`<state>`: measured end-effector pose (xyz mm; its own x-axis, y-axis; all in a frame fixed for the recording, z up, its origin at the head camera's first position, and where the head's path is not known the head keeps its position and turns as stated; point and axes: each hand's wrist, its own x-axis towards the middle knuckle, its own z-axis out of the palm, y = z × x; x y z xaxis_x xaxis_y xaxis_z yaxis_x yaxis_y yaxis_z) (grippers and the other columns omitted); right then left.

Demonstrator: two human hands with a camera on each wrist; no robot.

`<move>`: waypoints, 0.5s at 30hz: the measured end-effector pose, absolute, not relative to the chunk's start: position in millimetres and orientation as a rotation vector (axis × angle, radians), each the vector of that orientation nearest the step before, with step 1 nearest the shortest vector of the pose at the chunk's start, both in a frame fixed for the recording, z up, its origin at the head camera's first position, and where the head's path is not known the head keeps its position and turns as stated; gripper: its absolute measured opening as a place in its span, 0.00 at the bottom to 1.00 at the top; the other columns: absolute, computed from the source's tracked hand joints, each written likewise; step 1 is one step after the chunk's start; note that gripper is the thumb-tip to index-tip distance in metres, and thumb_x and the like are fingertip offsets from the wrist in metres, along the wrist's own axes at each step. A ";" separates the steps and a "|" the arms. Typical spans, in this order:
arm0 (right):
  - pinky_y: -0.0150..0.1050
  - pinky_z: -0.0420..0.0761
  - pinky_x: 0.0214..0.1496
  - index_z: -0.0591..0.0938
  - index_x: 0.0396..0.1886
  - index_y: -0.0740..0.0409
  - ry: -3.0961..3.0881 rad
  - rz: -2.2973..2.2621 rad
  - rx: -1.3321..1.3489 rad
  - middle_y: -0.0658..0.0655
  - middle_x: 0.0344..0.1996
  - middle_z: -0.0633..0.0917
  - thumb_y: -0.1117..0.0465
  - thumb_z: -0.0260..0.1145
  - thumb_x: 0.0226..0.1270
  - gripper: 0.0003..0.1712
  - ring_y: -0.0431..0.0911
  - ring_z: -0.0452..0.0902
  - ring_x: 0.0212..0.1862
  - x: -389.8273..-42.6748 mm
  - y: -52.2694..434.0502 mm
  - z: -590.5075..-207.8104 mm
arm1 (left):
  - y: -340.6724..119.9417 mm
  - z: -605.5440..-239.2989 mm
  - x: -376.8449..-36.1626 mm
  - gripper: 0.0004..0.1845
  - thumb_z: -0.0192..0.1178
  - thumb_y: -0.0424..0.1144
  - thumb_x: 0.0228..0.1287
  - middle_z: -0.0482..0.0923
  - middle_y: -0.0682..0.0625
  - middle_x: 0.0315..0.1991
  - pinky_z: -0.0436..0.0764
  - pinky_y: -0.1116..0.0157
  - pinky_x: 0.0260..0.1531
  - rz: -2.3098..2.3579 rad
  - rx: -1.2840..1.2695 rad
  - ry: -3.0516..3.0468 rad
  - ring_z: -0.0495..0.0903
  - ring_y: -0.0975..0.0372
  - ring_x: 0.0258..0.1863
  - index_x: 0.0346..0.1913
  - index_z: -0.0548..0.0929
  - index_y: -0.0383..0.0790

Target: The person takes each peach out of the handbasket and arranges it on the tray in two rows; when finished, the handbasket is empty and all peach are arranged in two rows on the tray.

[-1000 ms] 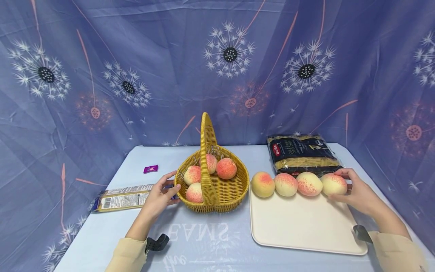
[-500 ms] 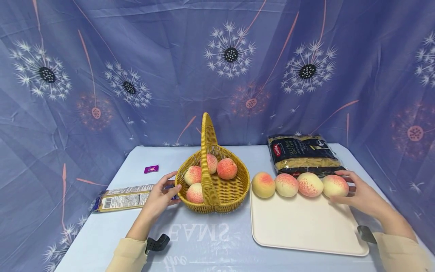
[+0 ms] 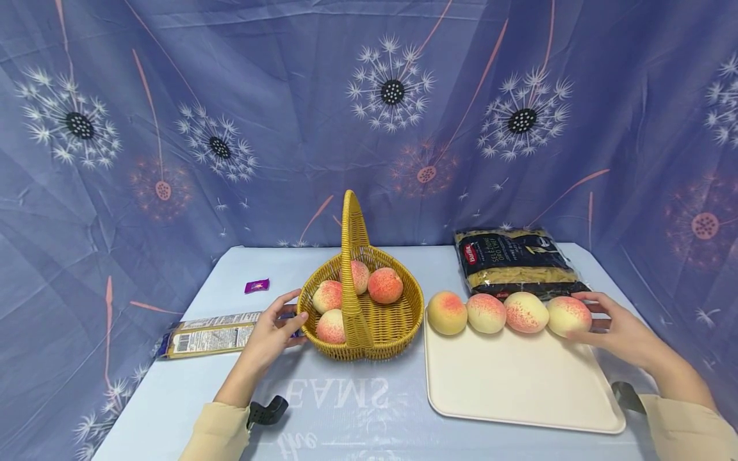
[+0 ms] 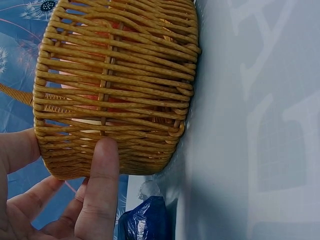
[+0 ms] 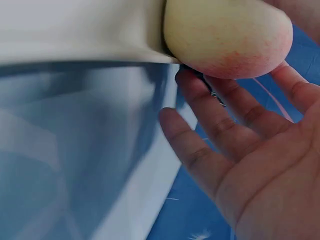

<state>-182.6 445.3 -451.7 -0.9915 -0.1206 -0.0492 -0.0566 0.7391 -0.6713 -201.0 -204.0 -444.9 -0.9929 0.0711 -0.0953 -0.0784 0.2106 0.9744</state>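
A yellow wicker basket [image 3: 403, 320] with a tall handle stands mid-table and holds three peaches [image 3: 385, 285]. My left hand [image 3: 291, 307] rests against its left wall; the left wrist view shows the thumb [image 4: 102, 170] pressed flat on the weave [image 4: 115, 75]. To the right, a cream tray [image 3: 519, 384] carries several peaches in a row along its far edge. My right hand [image 3: 599, 317] lies open beside the rightmost peach [image 3: 567, 315], fingers straight. In the right wrist view that peach [image 5: 227, 32] sits at the tray's corner [image 5: 75, 25], just off my fingertips [image 5: 200, 90].
A dark bag of pasta [image 3: 516, 259] lies behind the tray. Left of the basket are a flat printed packet [image 3: 210, 333] and a small purple sweet [image 3: 256, 285]. A blue dandelion-print cloth hangs behind and covers the sides. The table's front edge is near my sleeves.
My right hand has loosened from around the rightmost peach and drawn slightly to the right. The left hand and basket have stayed put.
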 end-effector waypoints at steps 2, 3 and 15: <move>0.27 0.88 0.43 0.58 0.79 0.72 2.859 -1.065 -0.150 0.81 0.68 0.73 0.57 0.79 0.69 0.51 0.49 0.86 0.55 -183.2 444.5 -447.5 | -203.8 -444.7 -200.8 0.33 0.60 0.34 0.81 0.69 0.30 0.70 0.96 0.57 0.50 1.902 -0.004 2.351 0.83 0.51 0.56 0.83 0.65 0.45; 0.33 0.91 0.45 0.58 0.79 0.72 2.868 -1.053 -0.157 0.82 0.68 0.72 0.56 0.79 0.69 0.52 0.59 0.85 0.58 -183.6 443.7 -444.4 | -203.8 -444.7 -200.7 0.33 0.60 0.34 0.81 0.69 0.30 0.70 0.96 0.57 0.50 1.902 -0.002 2.352 0.84 0.52 0.56 0.83 0.65 0.45; 0.73 0.81 0.62 0.63 0.81 0.58 3.005 -0.958 -0.322 0.72 0.71 0.73 0.48 0.76 0.73 0.46 0.73 0.73 0.68 -200.4 388.4 -373.2 | -203.9 -445.1 -201.2 0.33 0.60 0.34 0.81 0.69 0.31 0.70 0.96 0.56 0.49 1.916 -0.009 2.341 0.83 0.49 0.57 0.83 0.65 0.46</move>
<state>-200.4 388.4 -373.2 -0.9790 -0.1837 0.0884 -0.2010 0.7966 -0.5701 -201.2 -203.9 -445.1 -0.9932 0.0690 -0.0933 -0.0778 0.2006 0.9766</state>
